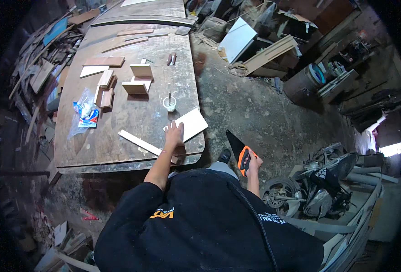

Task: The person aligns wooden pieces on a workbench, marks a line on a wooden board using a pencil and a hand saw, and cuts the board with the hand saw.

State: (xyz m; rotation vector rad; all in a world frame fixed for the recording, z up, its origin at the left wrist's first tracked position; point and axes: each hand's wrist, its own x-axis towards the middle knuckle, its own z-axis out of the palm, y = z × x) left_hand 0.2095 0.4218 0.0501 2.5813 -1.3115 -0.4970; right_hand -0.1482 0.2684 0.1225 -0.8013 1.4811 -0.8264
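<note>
My left hand (176, 136) rests at the left edge of a white board (192, 124), fingers spread over it, near the table's front-right corner. My right hand (252, 162) is closed round the orange-and-black handle of a handsaw (236, 149), held off the table's right side with the dark blade angled up. A narrow white strip (137, 140) lies diagonally left of my left hand, and a white cup (169, 103) with a stick in it stands just above that hand.
The wooden table (73, 149) bears a small wooden assembly (140, 71), loose pieces (104, 61) and a plastic bag (84, 113). Stacked scrap wood (44, 75) is at left. Boards (236, 40) and a drum (300, 86) stand at back right; a motorcycle (318, 195) is at lower right.
</note>
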